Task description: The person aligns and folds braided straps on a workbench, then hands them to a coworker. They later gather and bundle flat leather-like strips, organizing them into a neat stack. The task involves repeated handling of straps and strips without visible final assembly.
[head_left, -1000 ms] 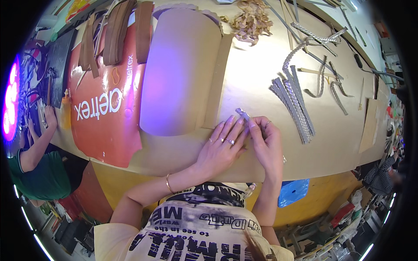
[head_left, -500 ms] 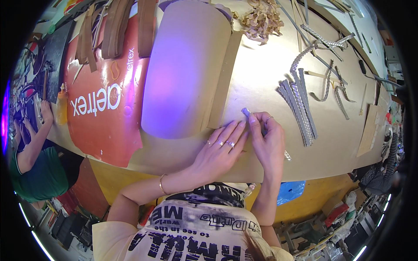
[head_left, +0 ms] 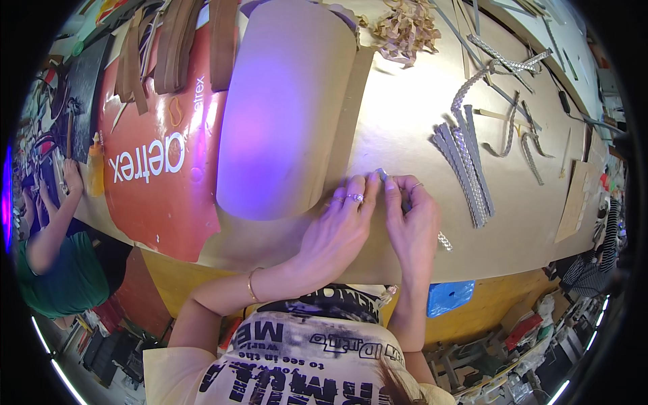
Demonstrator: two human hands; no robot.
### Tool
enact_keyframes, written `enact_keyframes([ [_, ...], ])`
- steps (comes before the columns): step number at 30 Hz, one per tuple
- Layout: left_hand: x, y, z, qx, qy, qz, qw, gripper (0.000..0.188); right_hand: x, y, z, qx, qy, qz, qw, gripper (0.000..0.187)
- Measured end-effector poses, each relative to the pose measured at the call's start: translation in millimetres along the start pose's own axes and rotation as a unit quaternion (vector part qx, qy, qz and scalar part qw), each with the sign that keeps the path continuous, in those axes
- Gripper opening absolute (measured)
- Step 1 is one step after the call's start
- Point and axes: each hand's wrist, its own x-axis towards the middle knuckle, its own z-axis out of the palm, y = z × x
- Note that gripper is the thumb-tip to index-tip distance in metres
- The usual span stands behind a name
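A short silvery-grey braided strip (head_left: 443, 241) runs through my right hand (head_left: 413, 214), its other end poking out past the fingertips. My right thumb and fingers pinch it near that end. My left hand (head_left: 341, 229), with rings on its fingers, has its fingers curled and their tips closed at the same end of the strip, meeting the right fingertips. Most of the strip's length is hidden behind the right hand. To the right lies a bundle of grey flat and braided strips (head_left: 466, 172) on the brown-papered table (head_left: 513, 233).
A large tan roll (head_left: 283, 115) stands left of my hands, beside a red sheet (head_left: 162, 202) with brown strips (head_left: 179, 54). Loose braids (head_left: 506, 64) and a crinkled tan heap (head_left: 405, 30) lie farther back. At far left, another person's arm (head_left: 57, 209) reaches over the table.
My left fingers, laid flat on the table before, have curled and risen to the strip's end. The right hand has stayed in nearly the same place, holding the strip.
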Motion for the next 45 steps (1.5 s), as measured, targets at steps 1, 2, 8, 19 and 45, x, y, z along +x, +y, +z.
enact_keyframes([
  [1, 1.7, 1.3, -0.4, 0.015, -0.005, -0.001, 1.0, 0.059, -0.4, -0.8, 0.2, -0.002, 0.004, -0.002, 1.0, 0.022],
  [2, 3.1, 2.1, -0.7, 0.025, -0.008, -0.003, 1.0, 0.06, -0.7, -1.6, 0.3, -0.005, 0.008, -0.004, 1.0, 0.022],
  [8, 7.8, 4.2, 1.1, 0.102, -0.013, 0.007, 0.995, 0.062, -3.1, -1.8, 1.3, -0.028, 0.016, -0.001, 0.999, 0.021],
  [19, 7.0, 2.4, 5.2, 0.351, 0.008, 0.095, 0.932, 0.057, -5.4, 15.6, -2.7, 0.092, 0.014, 0.004, 0.996, 0.02],
  [45, 10.8, -2.1, 7.9, 0.341, -0.017, 0.123, 0.932, 0.057, -8.4, 34.1, -13.9, 0.168, -0.004, 0.081, 0.982, 0.02],
])
